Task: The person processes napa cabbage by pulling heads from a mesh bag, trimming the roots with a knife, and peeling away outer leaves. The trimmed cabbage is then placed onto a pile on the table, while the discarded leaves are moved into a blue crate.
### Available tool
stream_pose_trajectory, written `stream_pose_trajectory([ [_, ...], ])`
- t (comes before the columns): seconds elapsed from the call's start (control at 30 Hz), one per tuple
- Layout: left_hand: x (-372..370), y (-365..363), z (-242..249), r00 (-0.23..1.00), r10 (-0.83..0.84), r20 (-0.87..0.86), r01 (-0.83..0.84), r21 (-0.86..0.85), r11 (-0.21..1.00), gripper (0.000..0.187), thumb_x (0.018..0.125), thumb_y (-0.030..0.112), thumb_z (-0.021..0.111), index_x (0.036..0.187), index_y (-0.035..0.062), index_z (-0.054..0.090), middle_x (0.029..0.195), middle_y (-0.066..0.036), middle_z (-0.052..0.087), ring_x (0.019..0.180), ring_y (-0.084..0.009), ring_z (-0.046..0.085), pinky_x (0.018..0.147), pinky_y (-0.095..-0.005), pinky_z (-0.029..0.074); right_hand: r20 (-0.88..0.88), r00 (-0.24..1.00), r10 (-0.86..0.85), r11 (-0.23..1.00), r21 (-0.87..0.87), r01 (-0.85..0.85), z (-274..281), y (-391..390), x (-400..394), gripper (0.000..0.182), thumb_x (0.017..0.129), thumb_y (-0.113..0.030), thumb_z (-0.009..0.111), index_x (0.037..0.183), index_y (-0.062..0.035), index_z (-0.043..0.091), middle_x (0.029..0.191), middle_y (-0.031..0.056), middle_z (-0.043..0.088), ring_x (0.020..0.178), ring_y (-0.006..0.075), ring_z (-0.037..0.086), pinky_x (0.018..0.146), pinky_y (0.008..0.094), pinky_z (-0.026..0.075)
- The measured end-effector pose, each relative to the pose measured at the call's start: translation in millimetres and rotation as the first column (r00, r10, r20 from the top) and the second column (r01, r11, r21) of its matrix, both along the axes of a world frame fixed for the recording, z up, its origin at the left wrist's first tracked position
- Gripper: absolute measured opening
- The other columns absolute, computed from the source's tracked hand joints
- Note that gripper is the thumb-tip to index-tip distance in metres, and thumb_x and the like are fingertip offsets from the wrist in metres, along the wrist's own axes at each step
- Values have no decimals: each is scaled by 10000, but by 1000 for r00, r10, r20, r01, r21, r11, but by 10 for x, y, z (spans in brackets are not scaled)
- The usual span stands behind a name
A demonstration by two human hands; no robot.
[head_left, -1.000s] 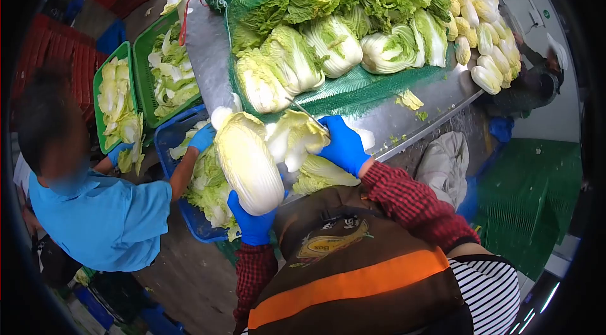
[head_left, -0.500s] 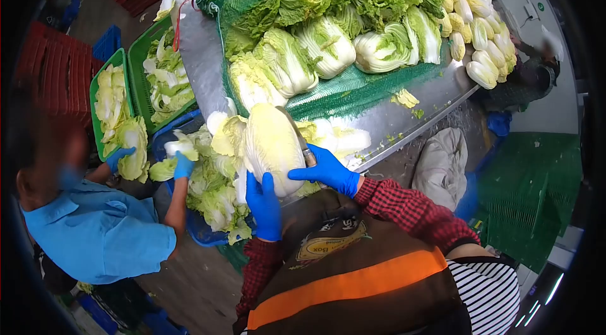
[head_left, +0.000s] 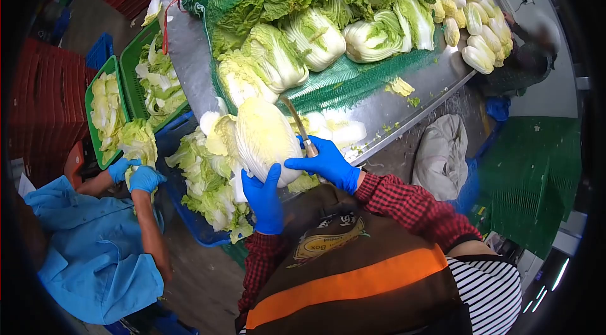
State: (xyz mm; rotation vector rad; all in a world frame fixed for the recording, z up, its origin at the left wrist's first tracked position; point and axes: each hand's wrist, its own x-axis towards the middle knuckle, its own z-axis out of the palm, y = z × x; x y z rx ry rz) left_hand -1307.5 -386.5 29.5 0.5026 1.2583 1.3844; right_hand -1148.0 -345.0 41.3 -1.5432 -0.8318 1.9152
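A pale, trimmed napa cabbage point(head_left: 267, 138) is held upright at the table's near edge. My left hand point(head_left: 262, 201), in a blue glove, grips it from below on its left side. In my right hand point(head_left: 327, 166), also gloved in blue, is a knife point(head_left: 298, 122) with a curved blade and a light handle. The blade points up and away, just right of the cabbage, while my right thumb reaches to the cabbage's side. Loose outer leaves point(head_left: 211, 183) fill the blue crate point(head_left: 201, 229) to the left.
Untrimmed cabbages point(head_left: 315, 41) lie in a green mesh bag point(head_left: 372, 86) on the metal table point(head_left: 435, 92). Trimmed cabbages point(head_left: 480, 32) are piled far right. A co-worker's gloved hands point(head_left: 139, 174) hold leaves beside green crates point(head_left: 108, 157). A white sack point(head_left: 440, 158) lies at right.
The knife blade has swung slightly away from the cabbage, leaving a gap. The co-worker's hands have come together at the leaves farther left, away from the blue crate.
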Motion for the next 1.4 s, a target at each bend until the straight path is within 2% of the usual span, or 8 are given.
stream_pose_trajectory([
  [0.2,-3,-65,19,961,-53,-271,42,-46,998,583,788,11,739,1295,-34,454,1215,-133,570,1070,-215,583,917,-333,496,19,999,51,991,-126,-48,-81,-64,24,456,737,-311,839,1022,-1,665,789,30,640,690,82,574,609,236,483],
  [0.63,25,-150,-191,987,-72,-140,71,-14,997,694,775,7,731,1373,-22,381,1304,-151,507,1167,-247,537,985,-368,460,14,999,32,995,-100,-30,-114,-69,2,498,709,-302,858,1005,2,597,861,57,635,754,117,604,681,246,513],
  [0.83,65,-187,-188,989,1,-145,2,17,1000,663,807,23,708,1379,-24,375,1307,-159,501,1176,-251,529,973,-367,469,-32,997,-63,998,-34,62,-78,-91,-66,499,713,-313,853,1046,-35,607,799,17,618,594,69,538,508,207,437],
  [1.03,62,-219,-229,901,193,388,-126,-190,974,663,824,24,704,1387,-29,356,1317,-181,477,1200,-247,500,996,-395,457,39,999,-26,997,-70,29,125,-41,-61,449,718,-306,847,996,-37,618,714,9,596,549,61,520,468,210,421],
  [1.2,-55,-319,-657,926,83,-368,-91,-2,996,485,904,101,612,1339,15,417,1296,-151,501,1150,-249,547,901,-388,508,60,980,190,972,-149,-179,373,-98,-101,518,720,-323,836,1075,-14,621,760,47,637,598,96,561,525,245,466],
  [1.27,-85,-98,-176,986,153,60,-143,-144,979,511,870,108,660,1317,3,436,1273,-150,517,1143,-263,554,947,-402,477,53,989,139,989,-64,-135,95,-123,-19,565,693,-345,847,1081,-6,616,754,56,632,658,136,592,597,278,498],
  [1.33,-220,-130,-198,985,154,74,-147,-87,985,630,814,45,718,1357,-9,402,1300,-157,514,1157,-275,534,972,-398,460,409,911,55,919,336,-206,-242,-82,260,569,683,-326,865,1075,-4,606,853,66,631,761,126,589,705,273,503],
  [1.4,-305,-173,-135,989,133,60,-129,-63,990,635,811,45,722,1355,-13,401,1298,-154,516,1152,-268,536,967,-393,463,559,826,73,934,253,-253,-259,-46,509,733,676,-357,868,1227,14,556,966,66,651,831,123,590,753,267,497],
])
